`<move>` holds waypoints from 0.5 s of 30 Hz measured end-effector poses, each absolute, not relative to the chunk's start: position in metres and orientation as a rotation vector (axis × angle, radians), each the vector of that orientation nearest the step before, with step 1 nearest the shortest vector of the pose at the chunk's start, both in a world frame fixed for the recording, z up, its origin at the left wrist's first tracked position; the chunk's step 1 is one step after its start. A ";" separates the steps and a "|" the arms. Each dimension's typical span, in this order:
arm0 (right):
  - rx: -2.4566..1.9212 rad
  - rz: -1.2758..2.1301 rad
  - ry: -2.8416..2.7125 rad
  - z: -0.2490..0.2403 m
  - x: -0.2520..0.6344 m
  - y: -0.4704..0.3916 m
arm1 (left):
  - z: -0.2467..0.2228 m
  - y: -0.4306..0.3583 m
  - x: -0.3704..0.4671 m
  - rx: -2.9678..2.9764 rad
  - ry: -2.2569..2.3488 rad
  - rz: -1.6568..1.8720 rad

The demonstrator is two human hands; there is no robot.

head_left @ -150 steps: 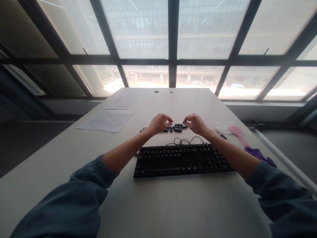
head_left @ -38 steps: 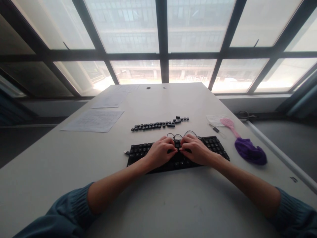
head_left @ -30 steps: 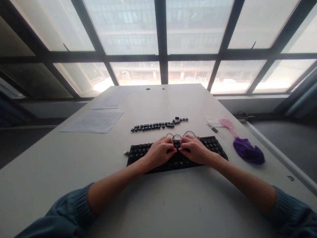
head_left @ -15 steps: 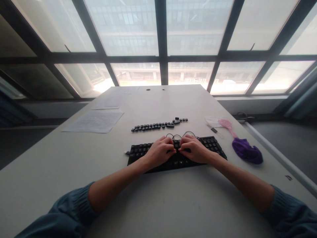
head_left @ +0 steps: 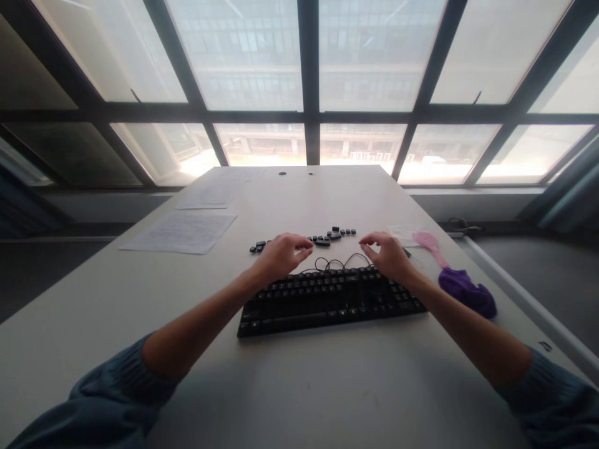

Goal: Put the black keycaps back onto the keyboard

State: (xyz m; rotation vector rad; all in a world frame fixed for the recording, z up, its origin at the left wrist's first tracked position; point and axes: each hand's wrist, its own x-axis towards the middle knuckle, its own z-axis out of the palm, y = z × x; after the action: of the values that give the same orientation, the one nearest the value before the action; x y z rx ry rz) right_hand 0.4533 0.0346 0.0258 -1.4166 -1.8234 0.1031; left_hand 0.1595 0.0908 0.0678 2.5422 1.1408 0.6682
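A black keyboard [head_left: 299, 315] lies in front of me, and in its lower rows a dark stretch shows no keycaps. Beyond it, several loose black keycaps [head_left: 322, 243] form an uneven line on the table. My left hand [head_left: 283, 254] hovers over the left part of that line and hides some of the keycaps. Its thumb and forefinger are slightly apart, with nothing visible between them. Above the keyboard's far right edge is my right hand [head_left: 386, 254], thumb and forefinger parted just right of the keycaps. The keyboard's thin black cable [head_left: 327, 262] loops between both hands.
On the white table [head_left: 299, 386], paper sheets [head_left: 180, 232] lie at the left. At the right are a pink brush-like item [head_left: 428, 240], a purple cloth item [head_left: 465, 290] and a clear plastic bag [head_left: 400, 234]. Large windows [head_left: 360, 56] stand beyond the far edge.
Both hands have left the middle of the keyboard and moved forward and apart. The left is now over the loose keycaps, the right near the keyboard's far edge. The keyboard's middle is uncovered.
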 end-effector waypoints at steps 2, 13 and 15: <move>-1.495 0.115 -1.856 0.035 0.455 0.057 | 0.074 0.113 0.169 2.518 1.159 0.597; -1.954 0.229 -2.089 0.033 0.429 0.177 | 0.036 0.219 0.243 2.460 1.215 0.391; -1.992 0.259 -2.119 0.029 0.424 0.186 | 0.026 0.227 0.247 2.473 1.179 0.366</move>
State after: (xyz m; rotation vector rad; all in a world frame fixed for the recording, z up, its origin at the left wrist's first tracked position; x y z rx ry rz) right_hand 0.4242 0.1864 0.0292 -1.9924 -2.1191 0.2591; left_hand 0.2470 0.2272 0.0262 2.4735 1.1790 0.3656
